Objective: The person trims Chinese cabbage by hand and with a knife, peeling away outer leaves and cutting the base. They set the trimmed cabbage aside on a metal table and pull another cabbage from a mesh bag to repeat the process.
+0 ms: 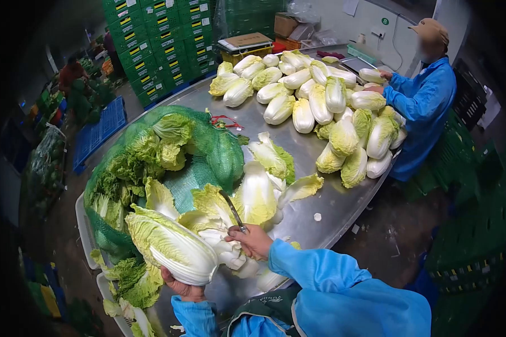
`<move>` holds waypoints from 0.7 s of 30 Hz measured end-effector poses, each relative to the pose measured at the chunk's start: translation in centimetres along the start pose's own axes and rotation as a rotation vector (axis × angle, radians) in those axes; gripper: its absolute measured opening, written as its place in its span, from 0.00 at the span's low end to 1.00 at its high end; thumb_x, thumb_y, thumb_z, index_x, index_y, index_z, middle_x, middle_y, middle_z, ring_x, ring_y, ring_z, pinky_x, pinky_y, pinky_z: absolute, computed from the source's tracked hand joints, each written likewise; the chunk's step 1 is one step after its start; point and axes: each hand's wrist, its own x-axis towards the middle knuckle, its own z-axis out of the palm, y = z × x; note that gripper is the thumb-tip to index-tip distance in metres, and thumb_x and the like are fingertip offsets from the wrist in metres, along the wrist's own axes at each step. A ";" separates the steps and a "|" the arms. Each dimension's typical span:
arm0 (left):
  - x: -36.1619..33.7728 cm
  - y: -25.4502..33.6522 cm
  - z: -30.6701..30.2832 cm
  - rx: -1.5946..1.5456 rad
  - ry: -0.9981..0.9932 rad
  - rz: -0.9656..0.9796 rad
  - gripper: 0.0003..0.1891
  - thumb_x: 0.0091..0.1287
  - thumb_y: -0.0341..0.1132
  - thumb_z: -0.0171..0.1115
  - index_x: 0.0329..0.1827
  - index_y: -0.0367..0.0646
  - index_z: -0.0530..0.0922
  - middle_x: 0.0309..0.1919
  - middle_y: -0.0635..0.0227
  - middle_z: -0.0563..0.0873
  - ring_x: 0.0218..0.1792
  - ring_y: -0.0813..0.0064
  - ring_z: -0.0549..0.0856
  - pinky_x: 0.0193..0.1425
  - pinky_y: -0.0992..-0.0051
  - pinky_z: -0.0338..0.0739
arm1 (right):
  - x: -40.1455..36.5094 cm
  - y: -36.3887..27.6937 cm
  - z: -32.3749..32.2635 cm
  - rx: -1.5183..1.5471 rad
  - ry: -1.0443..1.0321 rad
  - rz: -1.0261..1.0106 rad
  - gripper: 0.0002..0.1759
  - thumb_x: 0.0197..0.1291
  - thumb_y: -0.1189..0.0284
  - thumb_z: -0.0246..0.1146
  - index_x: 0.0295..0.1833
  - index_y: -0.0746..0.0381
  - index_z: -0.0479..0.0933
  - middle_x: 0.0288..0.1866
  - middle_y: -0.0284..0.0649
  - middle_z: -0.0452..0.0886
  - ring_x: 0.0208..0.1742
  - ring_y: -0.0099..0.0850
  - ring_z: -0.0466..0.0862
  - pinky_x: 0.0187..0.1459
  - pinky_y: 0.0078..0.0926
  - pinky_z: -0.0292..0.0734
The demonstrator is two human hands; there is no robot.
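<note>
A large napa cabbage [171, 245] rests in my left hand [182, 285], whose fingers wrap its underside near the white base. Just right of that base, my right hand [252, 241] is closed around a knife [233, 209] with a dark curved blade pointing up and left. Loose outer leaves [257, 194] lie on the metal table beyond both hands. Behind the held cabbage, a green mesh bag [216, 154] lies open with more leafy cabbages [173, 140] inside. Torn green leaves [137, 283] hang at the table's near left edge.
Many cabbages [318, 104] are piled across the far side of the metal table [306, 210]. A co-worker in blue [427, 92] stands at the far right, hands at the pile. Stacked green crates [166, 45] stand behind the table; white baskets [87, 230] sit at its left edge.
</note>
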 end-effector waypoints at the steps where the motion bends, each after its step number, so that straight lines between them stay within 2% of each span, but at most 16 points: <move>1: 0.1 -0.1 -0.2 -0.007 -0.045 -0.014 0.40 0.54 0.49 0.66 0.70 0.47 0.60 0.66 0.60 0.67 0.65 0.55 0.67 0.71 0.48 0.57 | -1.2 -1.6 1.0 0.072 -0.046 -0.004 0.32 0.59 0.59 0.64 0.61 0.70 0.66 0.36 0.42 0.82 0.13 0.18 0.71 0.15 0.16 0.66; 3: 0.1 -0.4 -0.6 -0.013 -0.074 -0.010 0.40 0.54 0.49 0.66 0.70 0.47 0.60 0.67 0.60 0.66 0.66 0.55 0.66 0.71 0.47 0.56 | -2.4 -3.0 2.3 0.040 -0.112 -0.010 0.30 0.60 0.60 0.63 0.60 0.70 0.66 0.36 0.40 0.81 0.14 0.18 0.71 0.15 0.16 0.66; 4: 0.3 -0.6 -0.2 -0.006 -0.134 -0.077 0.40 0.55 0.50 0.66 0.70 0.47 0.60 0.68 0.60 0.65 0.67 0.55 0.64 0.71 0.47 0.55 | -2.8 -3.4 3.4 0.015 -0.191 -0.009 0.28 0.61 0.61 0.62 0.60 0.69 0.67 0.35 0.38 0.80 0.14 0.18 0.71 0.16 0.15 0.66; 5: 0.2 -0.5 -0.3 0.006 -0.182 -0.127 0.40 0.55 0.51 0.66 0.70 0.48 0.60 0.68 0.60 0.64 0.68 0.55 0.63 0.71 0.46 0.54 | -3.2 -4.0 4.5 -0.029 -0.137 -0.006 0.30 0.59 0.58 0.64 0.58 0.69 0.68 0.27 0.34 0.77 0.14 0.18 0.71 0.15 0.15 0.66; 7: 0.6 -0.5 -2.8 0.160 -0.092 -0.217 0.40 0.57 0.57 0.64 0.69 0.48 0.62 0.66 0.62 0.68 0.67 0.57 0.66 0.71 0.50 0.56 | -4.1 -5.3 6.1 -0.237 -0.005 -0.007 0.31 0.53 0.61 0.67 0.56 0.69 0.70 0.23 0.32 0.74 0.14 0.17 0.71 0.14 0.14 0.66; 8: 1.0 -0.7 -3.3 0.114 -0.066 -0.247 0.38 0.57 0.57 0.63 0.68 0.48 0.64 0.65 0.63 0.70 0.66 0.59 0.68 0.71 0.52 0.58 | -4.0 -5.0 6.0 -0.264 0.040 0.023 0.30 0.54 0.69 0.67 0.60 0.69 0.68 0.27 0.34 0.78 0.14 0.18 0.71 0.15 0.16 0.66; 9: 1.2 -1.0 -3.1 0.185 -0.074 -0.186 0.38 0.57 0.56 0.64 0.67 0.47 0.65 0.64 0.64 0.72 0.65 0.60 0.69 0.71 0.53 0.59 | -3.9 -4.3 5.9 -0.192 0.007 -0.073 0.29 0.54 0.70 0.66 0.60 0.70 0.68 0.35 0.36 0.82 0.14 0.17 0.71 0.15 0.14 0.65; 10: 1.1 -1.5 -2.2 0.168 -0.026 -0.190 0.40 0.54 0.58 0.66 0.66 0.45 0.66 0.63 0.63 0.73 0.63 0.59 0.71 0.70 0.54 0.61 | -4.3 -4.4 5.9 -0.188 0.010 -0.056 0.29 0.55 0.70 0.66 0.60 0.71 0.68 0.44 0.38 0.83 0.15 0.15 0.71 0.15 0.12 0.65; 11: 1.1 -2.1 -3.1 0.147 -0.015 -0.194 0.40 0.54 0.58 0.65 0.66 0.46 0.66 0.62 0.62 0.74 0.62 0.59 0.73 0.69 0.55 0.63 | -4.6 -4.4 6.2 -0.207 0.006 -0.057 0.27 0.57 0.71 0.64 0.59 0.72 0.67 0.45 0.39 0.83 0.15 0.15 0.71 0.16 0.12 0.66; 12: 0.8 -2.2 -3.2 0.061 0.028 -0.241 0.42 0.53 0.60 0.66 0.67 0.48 0.65 0.61 0.62 0.74 0.60 0.56 0.74 0.65 0.52 0.67 | -4.9 -4.3 6.5 -0.230 0.011 -0.061 0.26 0.59 0.71 0.63 0.59 0.73 0.67 0.47 0.40 0.83 0.15 0.14 0.71 0.16 0.11 0.66; 14: 0.6 -2.3 -4.5 -0.147 -0.034 -0.315 0.44 0.50 0.62 0.66 0.68 0.50 0.63 0.60 0.62 0.74 0.59 0.53 0.74 0.60 0.48 0.71 | -5.1 -4.5 6.8 -0.173 -0.031 -0.063 0.25 0.60 0.71 0.62 0.58 0.74 0.67 0.47 0.41 0.82 0.14 0.15 0.70 0.16 0.12 0.66; 17: 0.7 -2.1 -6.1 -0.190 -0.001 -0.293 0.46 0.47 0.62 0.67 0.68 0.51 0.62 0.60 0.60 0.74 0.57 0.50 0.75 0.55 0.45 0.72 | -5.0 -5.0 7.1 -0.150 -0.044 -0.083 0.23 0.62 0.72 0.60 0.58 0.75 0.66 0.47 0.42 0.82 0.13 0.16 0.70 0.16 0.12 0.66; 18: 0.5 -2.0 -6.3 -0.193 0.000 -0.290 0.46 0.47 0.62 0.67 0.68 0.51 0.62 0.60 0.60 0.74 0.57 0.50 0.75 0.55 0.45 0.72 | -4.9 -5.1 7.3 -0.183 -0.029 -0.097 0.22 0.63 0.72 0.59 0.58 0.75 0.66 0.47 0.42 0.82 0.13 0.16 0.69 0.16 0.13 0.66; 19: 0.4 -1.8 -6.5 -0.205 -0.017 -0.296 0.46 0.47 0.61 0.68 0.68 0.51 0.62 0.60 0.59 0.74 0.58 0.51 0.75 0.57 0.46 0.72 | -4.7 -5.2 7.7 -0.177 0.010 -0.099 0.25 0.61 0.68 0.63 0.57 0.75 0.67 0.44 0.42 0.83 0.13 0.17 0.70 0.15 0.13 0.66; 21: 0.4 -1.5 -6.8 -0.216 -0.046 -0.301 0.46 0.47 0.60 0.69 0.69 0.51 0.62 0.60 0.57 0.74 0.58 0.52 0.75 0.59 0.47 0.72 | -4.2 -5.7 8.8 -0.211 0.048 -0.065 0.27 0.59 0.66 0.65 0.56 0.75 0.68 0.41 0.41 0.82 0.12 0.17 0.69 0.15 0.13 0.65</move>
